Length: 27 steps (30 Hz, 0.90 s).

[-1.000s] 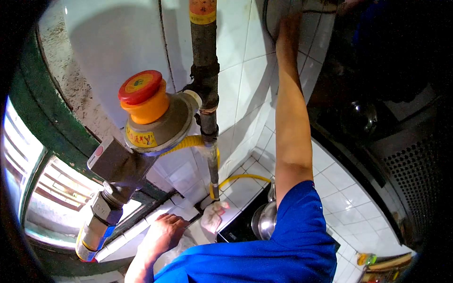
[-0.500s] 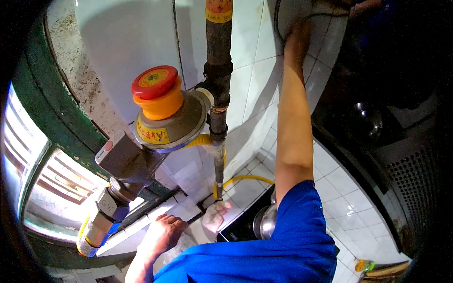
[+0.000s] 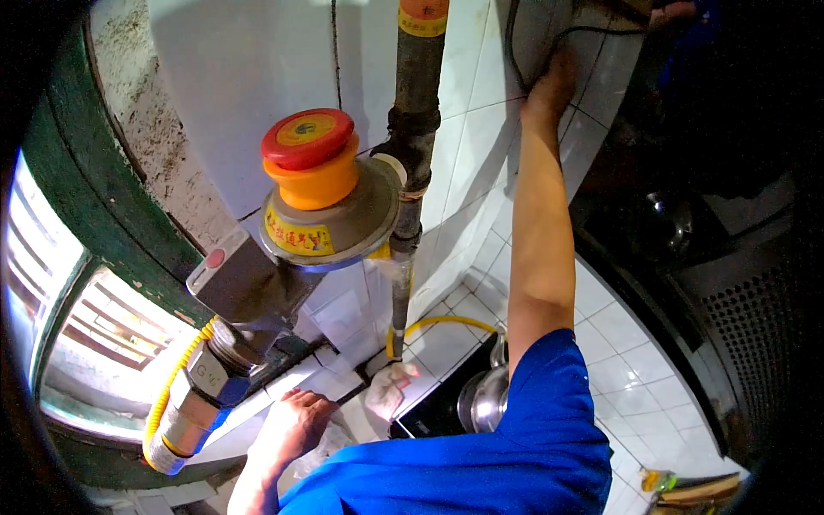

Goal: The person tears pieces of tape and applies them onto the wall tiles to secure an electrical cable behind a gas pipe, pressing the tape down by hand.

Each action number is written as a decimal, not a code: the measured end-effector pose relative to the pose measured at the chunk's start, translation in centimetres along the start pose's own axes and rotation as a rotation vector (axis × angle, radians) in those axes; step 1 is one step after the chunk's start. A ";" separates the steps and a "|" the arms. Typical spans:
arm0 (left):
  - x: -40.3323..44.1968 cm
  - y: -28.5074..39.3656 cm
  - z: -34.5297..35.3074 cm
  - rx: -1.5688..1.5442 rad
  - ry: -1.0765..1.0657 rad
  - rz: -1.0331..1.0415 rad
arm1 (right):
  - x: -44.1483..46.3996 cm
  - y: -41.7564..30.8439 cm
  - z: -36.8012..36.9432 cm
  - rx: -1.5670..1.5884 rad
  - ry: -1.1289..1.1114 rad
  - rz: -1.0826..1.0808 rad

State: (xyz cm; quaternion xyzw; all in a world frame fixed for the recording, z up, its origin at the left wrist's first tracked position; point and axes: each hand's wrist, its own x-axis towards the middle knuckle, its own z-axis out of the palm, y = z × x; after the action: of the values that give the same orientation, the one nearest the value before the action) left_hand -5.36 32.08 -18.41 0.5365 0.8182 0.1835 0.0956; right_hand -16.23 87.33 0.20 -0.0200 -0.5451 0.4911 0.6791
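My right arm reaches up along the white tiled wall [image 3: 468, 163], and my right hand [image 3: 551, 86] is closed at a black cable [image 3: 592, 30]. The cable loops down to the hand and runs off to the right; the fingers are dim. Low on the left, my left hand [image 3: 300, 421] has its fingers curled beside a tiled ledge. Clear plastic [image 3: 318, 455] lies under its wrist, and whatever the fingers grip is hidden. Between my arms stands a round gas regulator [image 3: 343, 215] with a red and orange cap [image 3: 309, 154], joined to a dark vertical pipe [image 3: 416, 94].
A yellow hose [image 3: 451, 320] curves behind a black stove [image 3: 429, 416] with a metal kettle [image 3: 487, 403]. A crumpled bag [image 3: 390, 388] lies by the pipe's foot. A green window frame [image 3: 94, 215] is at left, a dark range hood [image 3: 721, 283] at right. Another person's hand [image 3: 674, 12] shows at top right.
The view has shifted slightly, so the regulator and pipe appear farther right. My right hand has moved a little lower against the wall. My left hand has stayed in place.
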 end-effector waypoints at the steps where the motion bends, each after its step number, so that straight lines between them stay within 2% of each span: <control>1: 0.0 0.0 -0.1 -0.007 0.013 -0.003 | 0.9 1.9 -0.3 -0.002 -0.001 -0.001; 3: -0.2 -0.1 0.0 -0.007 0.012 -0.008 | 3.0 6.5 -0.4 -0.481 0.087 -0.211; 7: -0.5 -0.5 0.4 -0.026 0.011 -0.027 | 3.5 6.7 -1.0 -0.521 -0.012 -0.234; 8: -0.5 -0.3 0.4 -0.030 0.008 -0.023 | 5.3 9.9 -1.7 -0.742 -0.022 -0.319; 9: -0.4 -0.1 0.4 -0.044 0.007 -0.020 | 5.3 9.4 -1.7 -0.964 -0.032 -0.403; 10: -0.4 0.0 0.3 -0.053 0.008 -0.016 | 4.9 8.8 -2.1 -0.968 -0.027 -0.402; 12: -0.5 0.0 0.7 -0.007 0.006 0.013 | 0.6 0.5 0.4 -0.560 0.031 -0.161; 15: -1.0 -0.7 1.5 0.024 0.003 0.018 | 0.6 -0.1 0.9 -0.573 -0.055 -0.091; 16: -1.1 -1.0 1.6 0.016 0.001 0.007 | 1.1 0.7 1.0 -0.570 -0.061 -0.090; 20: -0.9 -0.8 1.2 -0.025 -0.034 -0.041 | 6.0 9.2 -0.6 -0.740 -0.074 -0.400; 21: -0.5 -0.4 0.9 -0.026 -0.037 -0.030 | 6.1 9.4 -1.0 -0.781 -0.076 -0.477; 23: -0.2 -0.3 1.3 -0.005 -0.011 0.034 | 6.1 8.9 -1.3 -0.759 -0.067 -0.443; 27: -0.3 0.0 1.1 0.024 -0.059 -0.009 | 4.3 4.0 -0.6 -0.668 -0.062 -0.306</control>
State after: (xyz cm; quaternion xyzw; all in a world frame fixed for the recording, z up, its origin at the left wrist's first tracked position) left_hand -4.81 32.05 -19.42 0.5389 0.8197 0.1571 0.1141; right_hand -18.69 92.64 0.78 -0.1439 -0.6923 0.1791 0.6841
